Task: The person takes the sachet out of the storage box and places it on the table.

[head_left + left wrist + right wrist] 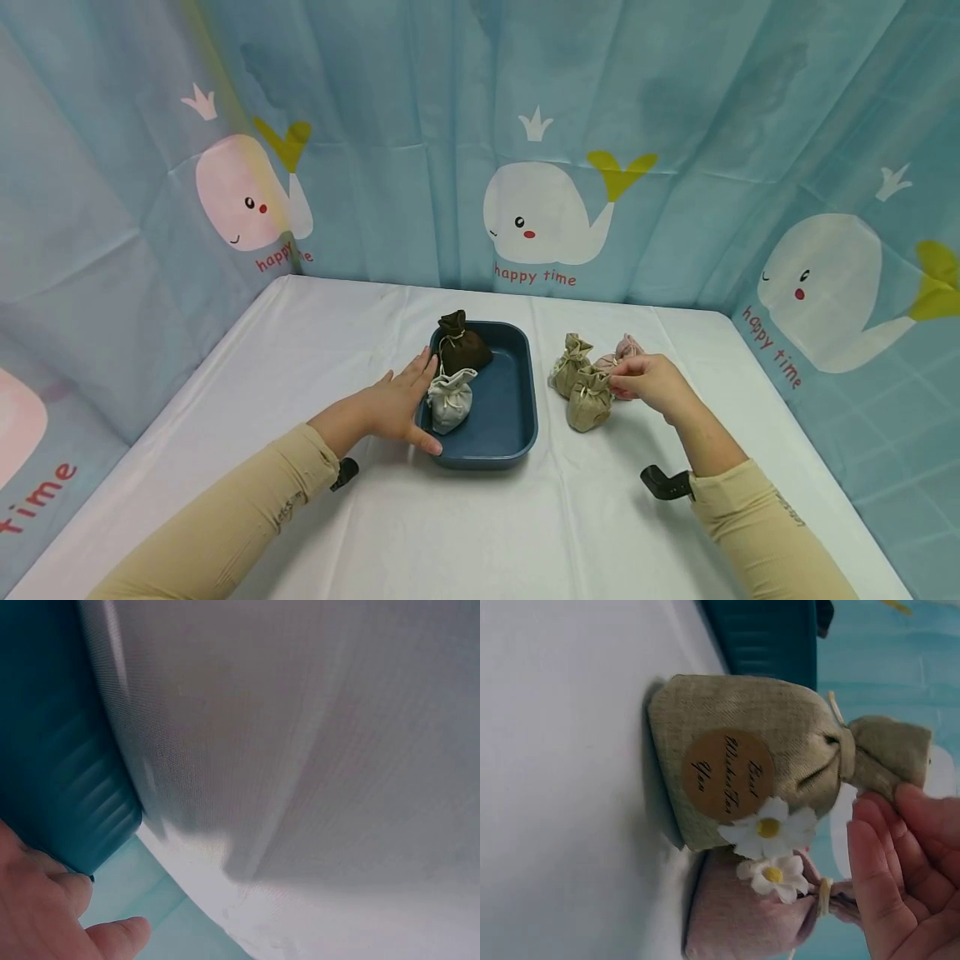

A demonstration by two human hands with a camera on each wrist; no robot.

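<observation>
My right hand [654, 385] pinches the gathered neck of a khaki drawstring pouch [589, 406] between thumb and fingers. In the right wrist view, this pouch [780, 720] carries a round paper label and a white cloth daisy. A pink drawstring pouch [742, 919] stands close beside it. Just behind is another khaki pouch [567, 373]. My left hand [393, 406] lies with spread, straight fingers along the left rim of a blue tray [498, 437]. Inside that tray, a dark brown pouch [467, 354] sits behind a pale grey pouch [452, 407], both along the left side.
A white cloth [480, 533] covers the table. Blue curtains [390, 167] printed with whales hang behind and at both sides. Black camera mounts are worn at the left wrist [345, 474] and the right wrist [663, 483].
</observation>
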